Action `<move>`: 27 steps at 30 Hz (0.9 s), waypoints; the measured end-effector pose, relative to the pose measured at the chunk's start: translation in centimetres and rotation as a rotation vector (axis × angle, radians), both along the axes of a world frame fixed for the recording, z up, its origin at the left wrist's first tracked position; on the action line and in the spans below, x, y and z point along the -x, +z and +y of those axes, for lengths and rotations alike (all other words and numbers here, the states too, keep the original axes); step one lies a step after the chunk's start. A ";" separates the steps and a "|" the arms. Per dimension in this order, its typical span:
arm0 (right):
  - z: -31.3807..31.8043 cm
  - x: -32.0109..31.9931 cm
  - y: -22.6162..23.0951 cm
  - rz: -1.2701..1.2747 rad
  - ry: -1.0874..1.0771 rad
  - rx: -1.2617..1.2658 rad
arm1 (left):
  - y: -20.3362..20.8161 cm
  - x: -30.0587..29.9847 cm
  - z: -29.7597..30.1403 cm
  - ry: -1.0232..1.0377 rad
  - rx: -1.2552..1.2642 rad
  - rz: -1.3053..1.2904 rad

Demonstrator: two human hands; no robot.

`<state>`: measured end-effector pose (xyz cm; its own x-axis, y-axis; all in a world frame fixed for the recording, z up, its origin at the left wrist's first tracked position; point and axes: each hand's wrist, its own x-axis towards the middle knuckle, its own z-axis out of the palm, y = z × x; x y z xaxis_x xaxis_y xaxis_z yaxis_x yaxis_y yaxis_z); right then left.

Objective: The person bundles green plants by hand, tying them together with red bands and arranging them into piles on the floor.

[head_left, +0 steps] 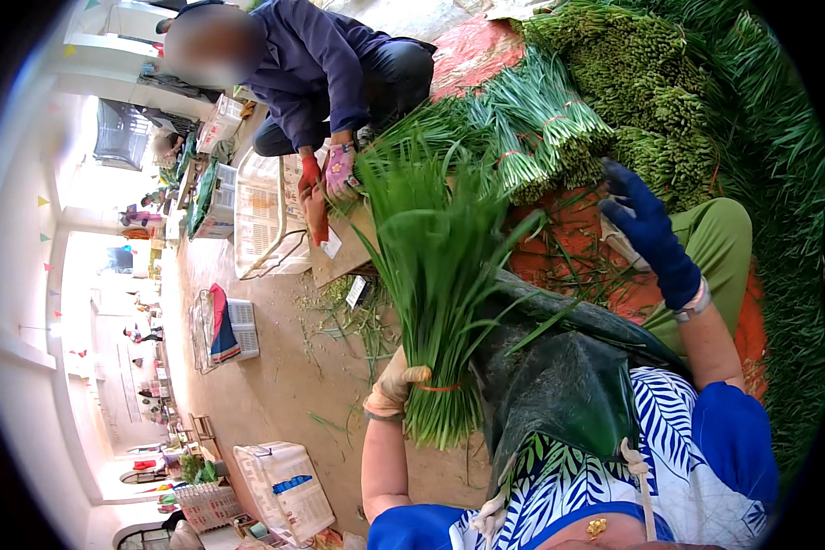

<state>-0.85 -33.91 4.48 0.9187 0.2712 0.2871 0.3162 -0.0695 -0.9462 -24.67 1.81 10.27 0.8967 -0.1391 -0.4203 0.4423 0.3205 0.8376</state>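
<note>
Presently clamps the chive bunch (435,275) in the fingers of the left hand (394,387), the nearer one, just left of the dark apron (564,394), with long axis pointing forward; holds the right hand (655,236) ahead and right of the apron, fingers apart, empty.

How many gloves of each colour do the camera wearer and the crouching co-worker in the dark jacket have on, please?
Cream glove: 1, on the wearer's left hand, which grips the green bunch
Blue glove: 1, on the wearer's right hand
Red glove: 1, on the co-worker
Pink patterned glove: 1, on the co-worker
Total: 4 gloves
</note>
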 end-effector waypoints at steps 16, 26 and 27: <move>10.1 10.0 6.0 -1.258 0.670 0.234 | 0.1 -8.1 -2.7 0.427 -0.204 -0.090; 15.9 8.3 2.2 -1.133 0.513 0.560 | -0.8 -7.3 -2.4 0.684 0.060 -0.002; 15.6 8.7 2.2 -1.116 0.570 0.629 | -1.5 -7.1 -1.9 0.703 0.130 -0.006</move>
<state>-9.57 -18.32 6.66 0.0111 0.8794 0.4760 0.9992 0.0085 -0.0391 -17.57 -0.06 8.80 0.7948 0.4236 -0.4345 0.0903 0.6255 0.7750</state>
